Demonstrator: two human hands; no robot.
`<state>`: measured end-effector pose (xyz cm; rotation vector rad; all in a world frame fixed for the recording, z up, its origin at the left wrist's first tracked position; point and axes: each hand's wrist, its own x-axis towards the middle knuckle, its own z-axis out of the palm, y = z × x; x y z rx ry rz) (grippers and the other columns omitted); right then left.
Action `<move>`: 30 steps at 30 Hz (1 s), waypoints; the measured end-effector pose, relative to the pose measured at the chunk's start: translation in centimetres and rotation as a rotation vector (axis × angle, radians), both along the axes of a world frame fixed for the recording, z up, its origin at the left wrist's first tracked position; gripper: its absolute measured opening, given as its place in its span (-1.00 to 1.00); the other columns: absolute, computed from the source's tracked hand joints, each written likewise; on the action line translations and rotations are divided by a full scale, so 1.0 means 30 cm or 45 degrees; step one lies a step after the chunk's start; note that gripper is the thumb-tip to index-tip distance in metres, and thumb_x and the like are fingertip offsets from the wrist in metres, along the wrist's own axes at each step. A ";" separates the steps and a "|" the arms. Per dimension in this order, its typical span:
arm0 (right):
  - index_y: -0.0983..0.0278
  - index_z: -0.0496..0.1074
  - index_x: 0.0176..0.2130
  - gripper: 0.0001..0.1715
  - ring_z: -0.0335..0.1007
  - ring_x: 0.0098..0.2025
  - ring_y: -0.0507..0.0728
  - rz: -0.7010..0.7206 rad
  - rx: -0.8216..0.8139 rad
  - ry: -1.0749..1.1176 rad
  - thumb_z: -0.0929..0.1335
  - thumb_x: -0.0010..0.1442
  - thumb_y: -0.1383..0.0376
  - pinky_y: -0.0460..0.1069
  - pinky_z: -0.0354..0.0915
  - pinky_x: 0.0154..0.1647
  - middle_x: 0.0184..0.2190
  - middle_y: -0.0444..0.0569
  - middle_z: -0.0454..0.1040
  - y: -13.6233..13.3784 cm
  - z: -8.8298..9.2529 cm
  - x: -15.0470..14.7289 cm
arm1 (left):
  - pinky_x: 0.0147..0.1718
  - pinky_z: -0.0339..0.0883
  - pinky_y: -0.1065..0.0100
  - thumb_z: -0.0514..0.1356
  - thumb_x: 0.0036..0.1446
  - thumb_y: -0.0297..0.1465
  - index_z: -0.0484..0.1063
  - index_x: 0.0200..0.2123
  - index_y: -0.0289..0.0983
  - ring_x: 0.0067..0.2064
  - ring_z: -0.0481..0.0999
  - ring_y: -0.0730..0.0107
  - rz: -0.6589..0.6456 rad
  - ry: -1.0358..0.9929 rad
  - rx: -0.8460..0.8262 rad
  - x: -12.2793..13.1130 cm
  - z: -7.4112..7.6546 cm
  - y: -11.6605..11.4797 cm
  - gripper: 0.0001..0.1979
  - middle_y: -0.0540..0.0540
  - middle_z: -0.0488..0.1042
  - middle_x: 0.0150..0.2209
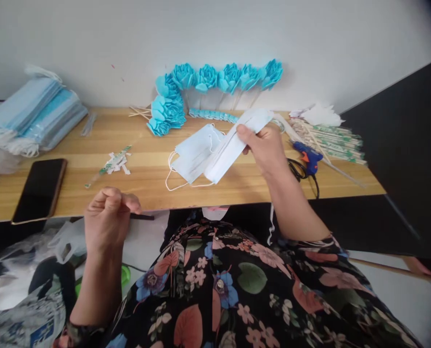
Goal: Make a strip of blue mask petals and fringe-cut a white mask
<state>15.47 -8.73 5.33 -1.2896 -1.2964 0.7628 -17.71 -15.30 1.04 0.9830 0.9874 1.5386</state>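
My right hand (268, 145) pinches the end of a white face mask (230, 147) between thumb and fingers, raised at a slant over the table. Beneath and left of it lies a pale blue face mask (193, 154) with its white ear loops loose on the wood. My left hand (110, 212) is closed at the table's front edge, thumb against curled fingers; whether anything is in it is hidden. Beyond the left hand lie white paper scraps with a green-printed wrapper (115, 162). Behind the masks runs a row of small folded blue pieces (213, 115).
Blue flowers (230, 77) on sticks lean against the wall. A stack of masks (37, 113) and a phone (39, 188) lie on the left. To the right are a blue glue gun (311, 157) with its black cord and wrapped chopsticks (340, 140).
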 end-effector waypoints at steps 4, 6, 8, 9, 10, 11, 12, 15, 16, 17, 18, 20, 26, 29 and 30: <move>0.33 0.49 -0.47 -0.58 0.29 -0.59 -0.10 0.008 0.052 -0.046 0.49 0.13 0.03 -0.15 0.18 -0.61 -0.61 -0.16 0.39 -0.044 0.018 0.034 | -0.47 0.34 0.34 0.50 -0.12 -0.11 0.37 -0.46 -0.26 -0.62 0.43 0.42 0.151 0.074 -0.016 -0.044 -0.026 0.025 -0.56 0.08 0.50 -0.65; 0.32 0.48 -0.49 -0.59 0.26 -0.62 -0.11 0.023 0.036 -0.012 0.52 0.08 0.04 -0.15 0.19 -0.64 -0.62 -0.18 0.40 -0.062 0.011 0.015 | -0.45 0.36 0.33 0.50 -0.13 -0.11 0.35 -0.48 -0.27 -0.63 0.44 0.42 0.212 0.127 -0.003 -0.058 -0.033 0.044 -0.54 0.08 0.49 -0.66; 0.31 0.47 -0.50 -0.58 0.26 -0.63 -0.10 0.062 -0.004 0.018 0.54 0.05 0.04 -0.15 0.21 -0.66 -0.63 -0.18 0.41 -0.068 -0.002 -0.009 | -0.46 0.38 0.32 0.48 -0.12 -0.15 0.34 -0.48 -0.27 -0.63 0.45 0.40 0.259 0.167 0.019 -0.067 -0.032 0.062 -0.57 0.10 0.47 -0.67; 0.30 0.47 -0.50 -0.59 0.26 -0.63 -0.09 0.092 -0.029 0.027 0.54 0.03 0.04 -0.14 0.23 -0.67 -0.62 -0.17 0.42 -0.067 -0.009 -0.020 | -0.46 0.38 0.33 0.47 -0.09 -0.19 0.33 -0.47 -0.27 -0.63 0.46 0.40 0.277 0.184 0.027 -0.072 -0.029 0.070 -0.60 0.11 0.46 -0.67; 0.30 0.48 -0.50 -0.59 0.27 -0.63 -0.08 0.130 -0.057 0.028 0.55 0.02 0.04 -0.14 0.24 -0.67 -0.61 -0.16 0.44 -0.064 -0.016 -0.030 | -0.45 0.38 0.34 0.44 -0.05 -0.24 0.34 -0.46 -0.27 -0.62 0.47 0.41 0.294 0.208 0.033 -0.078 -0.027 0.077 -0.65 0.11 0.46 -0.66; 0.30 0.49 -0.49 -0.59 0.28 -0.62 -0.07 0.173 -0.085 0.020 0.55 0.01 0.03 -0.13 0.26 -0.66 -0.60 -0.15 0.45 -0.059 -0.023 -0.038 | -0.43 0.40 0.34 0.41 -0.01 -0.29 0.34 -0.44 -0.27 -0.59 0.48 0.42 0.306 0.238 0.040 -0.086 -0.025 0.085 -0.70 0.11 0.47 -0.65; 0.30 0.50 -0.49 -0.59 0.29 -0.61 -0.06 0.221 -0.112 0.004 0.55 0.02 0.03 -0.12 0.27 -0.65 -0.60 -0.14 0.46 -0.053 -0.028 -0.046 | -0.39 0.41 0.34 0.38 0.03 -0.34 0.35 -0.42 -0.28 -0.57 0.50 0.43 0.313 0.271 0.055 -0.096 -0.025 0.094 -0.75 0.11 0.49 -0.63; 0.31 0.52 -0.50 -0.58 0.33 -0.56 -0.02 0.371 -0.177 -0.068 0.53 0.05 0.01 -0.10 0.31 -0.59 -0.58 -0.10 0.48 -0.035 -0.037 -0.066 | -0.32 0.42 0.37 0.30 0.09 -0.45 0.39 -0.39 -0.31 -0.50 0.55 0.44 0.320 0.417 0.128 -0.147 -0.035 0.131 -0.88 0.05 0.56 -0.56; 0.31 0.52 -0.50 -0.57 0.34 -0.54 -0.02 0.412 -0.188 -0.084 0.52 0.06 0.01 -0.09 0.32 -0.56 -0.58 -0.09 0.48 -0.030 -0.037 -0.072 | -0.32 0.42 0.38 0.29 0.09 -0.47 0.42 -0.38 -0.32 -0.49 0.55 0.44 0.331 0.483 0.150 -0.169 -0.042 0.147 -0.92 0.03 0.57 -0.54; 0.31 0.52 -0.50 -0.57 0.35 -0.52 -0.01 0.447 -0.195 -0.090 0.52 0.06 0.01 -0.08 0.33 -0.54 -0.56 -0.09 0.49 -0.026 -0.035 -0.079 | -0.32 0.42 0.39 0.29 0.09 -0.49 0.46 -0.36 -0.33 -0.47 0.56 0.44 0.338 0.560 0.160 -0.190 -0.049 0.163 -0.95 0.02 0.58 -0.53; 0.31 0.52 -0.49 -0.58 0.35 -0.50 0.00 0.478 -0.200 -0.085 0.52 0.06 0.01 -0.07 0.34 -0.51 -0.54 -0.09 0.49 -0.024 -0.032 -0.084 | -0.30 0.43 0.38 0.28 0.09 -0.50 0.50 -0.30 -0.33 -0.43 0.58 0.42 0.355 0.653 0.170 -0.209 -0.055 0.179 -0.93 0.02 0.60 -0.49; 0.31 0.53 -0.44 -0.60 0.37 -0.47 0.01 0.530 -0.212 -0.044 0.53 0.04 0.02 -0.06 0.37 -0.46 -0.50 -0.09 0.50 -0.021 -0.024 -0.092 | -0.16 0.47 0.30 0.28 0.10 -0.51 0.54 -0.10 -0.28 -0.17 0.63 0.29 0.398 0.910 0.234 -0.229 -0.059 0.206 -0.74 -0.07 0.66 -0.21; 0.30 0.55 -0.31 -0.55 0.46 -0.37 0.07 0.628 -0.274 0.156 0.57 -0.05 0.02 -0.03 0.44 -0.37 -0.40 -0.08 0.56 -0.011 -0.008 -0.102 | 0.17 0.34 0.02 0.28 0.20 -0.19 0.36 0.24 -0.19 0.20 0.45 0.04 -0.078 0.949 0.274 -0.059 -0.006 0.235 -0.44 -0.22 0.43 0.24; 0.29 0.56 -0.25 -0.50 0.50 -0.29 0.11 0.675 -0.272 0.194 0.58 -0.07 0.00 -0.01 0.47 -0.31 -0.33 -0.07 0.59 0.010 -0.007 -0.094 | 0.15 0.35 0.03 0.22 0.21 0.00 0.40 0.21 -0.22 0.21 0.43 -0.02 -0.620 0.604 0.149 0.104 0.015 0.260 -0.39 -0.27 0.43 0.24; 0.28 0.56 -0.26 -0.51 0.50 -0.28 0.11 0.682 -0.273 0.184 0.58 -0.07 0.01 0.00 0.47 -0.29 -0.32 -0.06 0.60 0.020 -0.006 -0.087 | 0.12 0.36 0.06 0.21 0.19 0.05 0.41 0.20 -0.21 0.21 0.43 -0.04 -0.753 0.483 0.071 0.154 0.017 0.275 -0.36 -0.27 0.44 0.23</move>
